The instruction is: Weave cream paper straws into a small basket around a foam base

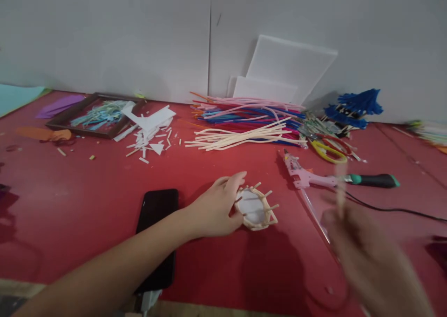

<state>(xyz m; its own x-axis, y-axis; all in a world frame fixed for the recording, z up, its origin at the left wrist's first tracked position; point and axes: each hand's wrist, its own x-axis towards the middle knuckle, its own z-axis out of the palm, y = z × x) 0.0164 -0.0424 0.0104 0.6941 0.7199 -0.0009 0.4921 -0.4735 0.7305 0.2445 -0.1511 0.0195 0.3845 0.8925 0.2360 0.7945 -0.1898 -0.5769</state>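
Note:
On the red table, my left hand (221, 207) curls its thumb and fingers round the left rim of a small round basket base (252, 207). The base has a white flat bottom, a cream woven edge and several short cream stakes sticking up and outward. At the right, my right hand (359, 252) is raised above the table, smeared by motion. A short pale strip (341, 186) stands upright from its closed fingers. Beyond that hand a pink hot glue gun (302, 175) lies with a clear glue stick (316, 217) trailing from it.
A black phone (159, 210) lies under my left forearm. Farther back are cream stems (240, 138), coloured pipe cleaners (244, 110), yellow-handled scissors (326, 151), white scraps (150, 126) and a brown tray (80, 130). A black cord (387, 209) runs off right; a grey wall (139, 37) stands behind.

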